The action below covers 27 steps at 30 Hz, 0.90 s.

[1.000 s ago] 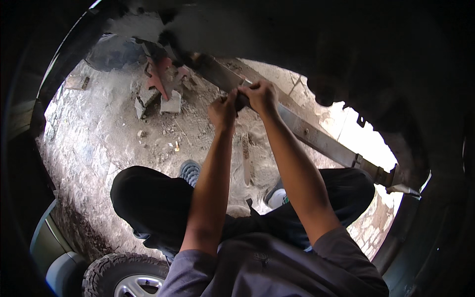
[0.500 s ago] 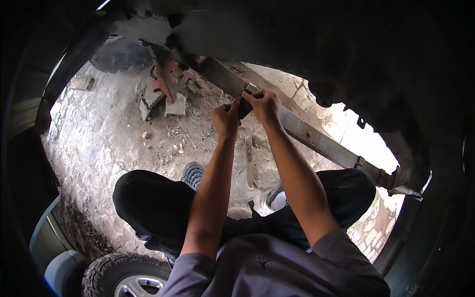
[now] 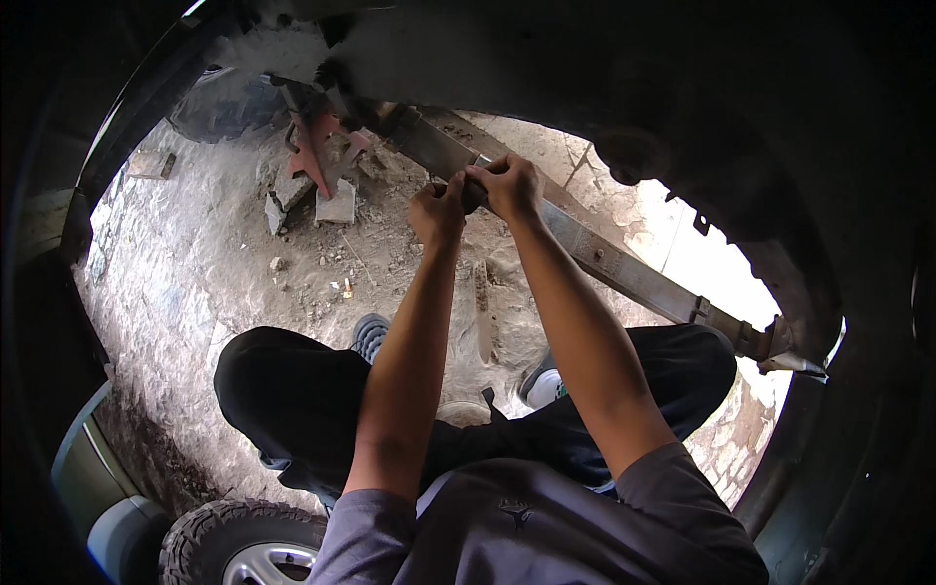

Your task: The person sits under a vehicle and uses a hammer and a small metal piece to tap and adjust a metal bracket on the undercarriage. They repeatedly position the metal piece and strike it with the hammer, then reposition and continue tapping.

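Note:
A long flat metal bar [image 3: 614, 263], like a vehicle's leaf spring, slants from upper left to lower right under a dark vehicle body. Both my hands meet at its upper middle. My left hand [image 3: 439, 210] is closed, with thumb and fingers pinched against a small dark piece [image 3: 475, 199] on the bar's near side. From the other side my right hand [image 3: 510, 187] presses its thumb and bent fingers on the same piece. A bright metal edge shows just beyond the fingertips. My hands hide most of the piece, so I cannot make out its kind.
A red jack stand [image 3: 310, 156] stands by broken concrete blocks [image 3: 336, 203] at upper left. Lying on the dusty ground between my feet is a long thin strip [image 3: 482, 312]. A wheel with a knobbly tyre [image 3: 239, 536] is at lower left. Dark bodywork [image 3: 634, 107] hangs overhead.
My hands have drawn closer together around the dark piece, which now shows less between them. The whole view has shifted slightly.

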Motion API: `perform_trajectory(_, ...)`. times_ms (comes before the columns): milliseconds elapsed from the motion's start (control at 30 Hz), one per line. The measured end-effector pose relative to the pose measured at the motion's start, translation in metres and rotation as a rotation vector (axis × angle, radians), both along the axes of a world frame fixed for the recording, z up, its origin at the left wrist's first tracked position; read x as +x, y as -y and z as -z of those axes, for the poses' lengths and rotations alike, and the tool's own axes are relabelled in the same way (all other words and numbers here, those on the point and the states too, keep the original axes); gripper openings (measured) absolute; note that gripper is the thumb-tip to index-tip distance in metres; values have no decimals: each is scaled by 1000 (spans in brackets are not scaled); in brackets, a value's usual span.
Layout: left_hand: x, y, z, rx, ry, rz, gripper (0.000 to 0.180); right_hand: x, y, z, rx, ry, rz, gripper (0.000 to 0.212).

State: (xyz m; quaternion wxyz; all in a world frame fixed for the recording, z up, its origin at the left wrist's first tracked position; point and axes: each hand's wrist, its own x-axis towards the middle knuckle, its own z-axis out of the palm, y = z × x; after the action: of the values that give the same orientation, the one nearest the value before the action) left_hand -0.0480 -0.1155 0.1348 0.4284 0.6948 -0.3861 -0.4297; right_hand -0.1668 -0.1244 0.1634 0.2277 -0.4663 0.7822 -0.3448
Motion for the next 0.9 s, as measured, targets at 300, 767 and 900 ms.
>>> perform_trajectory(300,-26,-40,21,-199,-529,-30,43,-5,-45,29,-225,302,27,29)
perform_trajectory(767,-35,-49,4,-181,-80,23,44,-19,1,-12,-132,608,-28,23)
perform_trajectory(900,-7,-32,-4,-319,46,-121,37,-15,7,-21,-48,244,-121,18)
